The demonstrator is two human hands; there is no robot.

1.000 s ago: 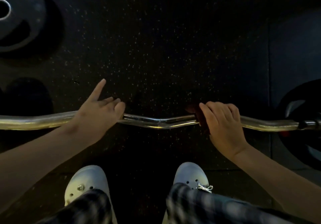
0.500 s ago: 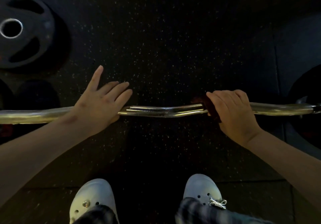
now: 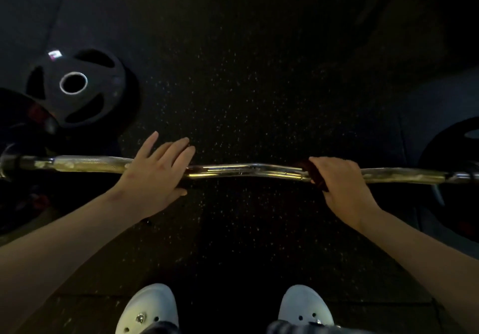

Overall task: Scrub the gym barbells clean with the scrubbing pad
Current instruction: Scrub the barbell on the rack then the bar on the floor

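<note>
A chrome curl barbell (image 3: 246,171) with a bent middle lies across the view above a dark speckled rubber floor. My left hand (image 3: 155,175) rests flat on the bar left of the bend, fingers straight and spread forward, thumb under the bar. My right hand (image 3: 339,186) curls over the bar right of the bend and grips a dark reddish scrubbing pad (image 3: 312,175) wrapped round the bar; only the pad's left edge shows past my fingers.
A black weight plate (image 3: 77,87) with a silver centre ring lies on the floor at the left. Another black plate (image 3: 451,186) sits on the bar's right end. A dark plate (image 3: 15,136) is at the bar's left end. My white shoes (image 3: 147,310) are below.
My left index finger, raised before, has come down and the hand now lies flat with straight fingers. My right hand keeps the pad gripped on the bar. The view has tilted forward.
</note>
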